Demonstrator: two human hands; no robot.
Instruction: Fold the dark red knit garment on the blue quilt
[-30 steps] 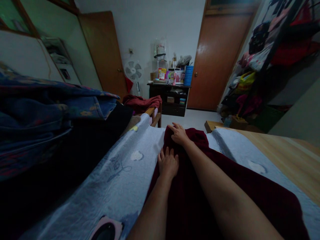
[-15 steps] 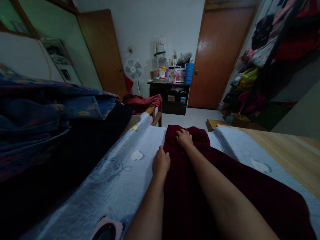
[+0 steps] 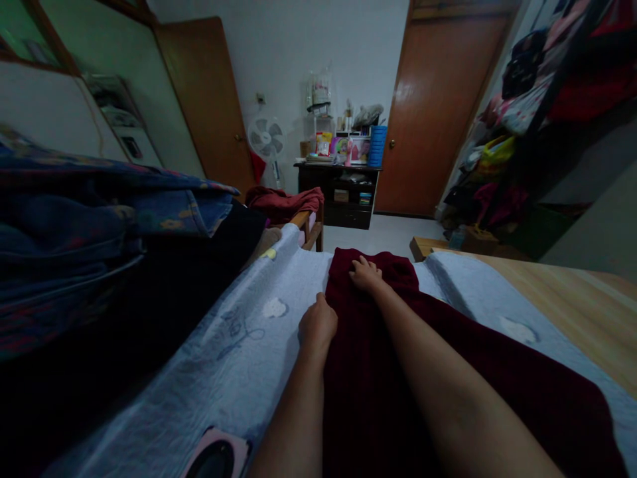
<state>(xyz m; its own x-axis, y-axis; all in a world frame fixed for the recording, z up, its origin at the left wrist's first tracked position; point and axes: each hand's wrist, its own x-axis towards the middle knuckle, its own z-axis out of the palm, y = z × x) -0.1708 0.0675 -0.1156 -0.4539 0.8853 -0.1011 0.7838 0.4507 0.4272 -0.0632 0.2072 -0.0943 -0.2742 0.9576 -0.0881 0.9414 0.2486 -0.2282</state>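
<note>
A dark red garment [image 3: 371, 372] lies lengthwise over the pale blue bedspread [image 3: 239, 372], with one part spreading toward the lower right. My left hand [image 3: 318, 321] is closed at its left edge, the fingers curled under and partly hidden, seeming to pinch the cloth. On the upper part of the garment rests my right hand [image 3: 367, 273], palm down and fingers spread, pressing on the fabric. The garment's near end runs out of view between my forearms.
Denim clothes [image 3: 169, 212] and black cloth [image 3: 199, 265] are heaped on the left. A pink-cased device [image 3: 219, 455] lies near the front. Bare wooden board [image 3: 562, 285] shows at right. Beyond stand a fan [image 3: 267, 138] and a dark cabinet [image 3: 333, 199].
My left hand has shifted slightly left, its thumb now less visible. My right hand stays nearly in place on the garment, which looks unchanged.
</note>
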